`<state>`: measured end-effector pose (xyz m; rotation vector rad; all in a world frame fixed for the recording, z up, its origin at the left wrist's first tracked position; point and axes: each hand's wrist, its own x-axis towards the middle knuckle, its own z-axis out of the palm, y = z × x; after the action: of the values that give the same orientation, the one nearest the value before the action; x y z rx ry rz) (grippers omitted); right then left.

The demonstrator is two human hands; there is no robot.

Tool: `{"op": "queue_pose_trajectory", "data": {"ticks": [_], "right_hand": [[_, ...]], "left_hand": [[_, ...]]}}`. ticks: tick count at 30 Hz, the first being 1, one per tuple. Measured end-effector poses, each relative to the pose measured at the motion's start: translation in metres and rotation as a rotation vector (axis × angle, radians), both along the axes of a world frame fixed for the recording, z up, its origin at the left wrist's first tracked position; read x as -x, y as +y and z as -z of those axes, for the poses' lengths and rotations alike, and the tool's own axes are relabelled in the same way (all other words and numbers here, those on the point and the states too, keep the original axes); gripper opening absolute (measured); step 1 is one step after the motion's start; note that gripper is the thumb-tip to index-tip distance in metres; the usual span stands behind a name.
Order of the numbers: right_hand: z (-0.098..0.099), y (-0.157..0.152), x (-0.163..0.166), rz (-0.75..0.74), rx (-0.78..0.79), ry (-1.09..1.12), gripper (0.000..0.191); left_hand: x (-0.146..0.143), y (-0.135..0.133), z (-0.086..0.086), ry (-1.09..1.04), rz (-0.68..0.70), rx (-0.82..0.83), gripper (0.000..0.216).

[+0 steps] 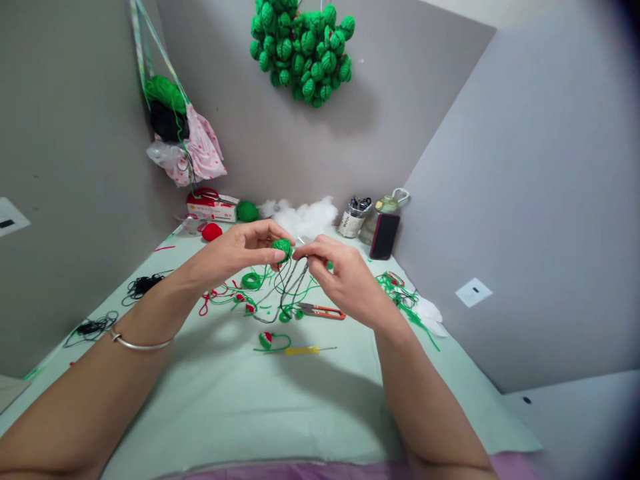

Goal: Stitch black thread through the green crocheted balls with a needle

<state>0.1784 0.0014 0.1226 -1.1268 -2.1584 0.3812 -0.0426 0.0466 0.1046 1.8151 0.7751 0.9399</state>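
One left hand (235, 248) holds one green ball (281, 249).

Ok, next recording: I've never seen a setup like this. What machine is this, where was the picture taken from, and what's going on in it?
There is no machine here: these are a person's two bare hands. The single picture comes from a camera worn on the head, looking forward and down, so the forearms reach in from the bottom.

The left hand holds a small green crocheted ball. The right hand pinches what looks like dark yarn beside it.

On the pale green table lie orange-handled snips, a yellow-handled tool, a small red-and-green piece and loose yarn scraps. White stuffing sits at the back, and a bunch of green crocheted pieces hangs above.
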Motion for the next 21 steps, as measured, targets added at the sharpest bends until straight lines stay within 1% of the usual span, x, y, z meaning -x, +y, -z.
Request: {"op": "queue_pose_trajectory", "data": {"ticks": [3,4,8,10,15,18,21], "right_hand": [[-0.003,-0.001,-0.003,0.099,-0.061,-0.027,0.029],[-0.004,-0.002,-0.003,0.104,-0.06,-0.027,0.028],[-0.004,-0.006,0.003,-0.01,0.04,-0.011,0.026],[-0.003,-0.007,0.007,-0.034,0.068,-0.012,0.025],[0.004,-0.003,0.01,-0.024,0.063,-0.007,0.017],[0.007,0.002,0.006,-0.029,0.053,-0.044,0.02],[0.006,0.003,0.001,0.037,0.009,-0.113,0.029]], "left_hand": [[0.0,0.0,0.0,-0.001,-0.036,-0.001,0.029],[0.0,0.0,0.0,0.002,-0.048,-0.007,0.029],[-0.001,0.0,0.001,-0.01,-0.042,-0.005,0.03],[0.0,0.0,0.001,-0.029,-0.023,0.011,0.029],[0.001,-0.001,0.001,-0.038,-0.024,0.018,0.028],[0.001,0.0,0.002,-0.021,-0.047,-0.005,0.028],[0.001,0.0,0.002,-0.011,-0.087,-0.033,0.029]]}}
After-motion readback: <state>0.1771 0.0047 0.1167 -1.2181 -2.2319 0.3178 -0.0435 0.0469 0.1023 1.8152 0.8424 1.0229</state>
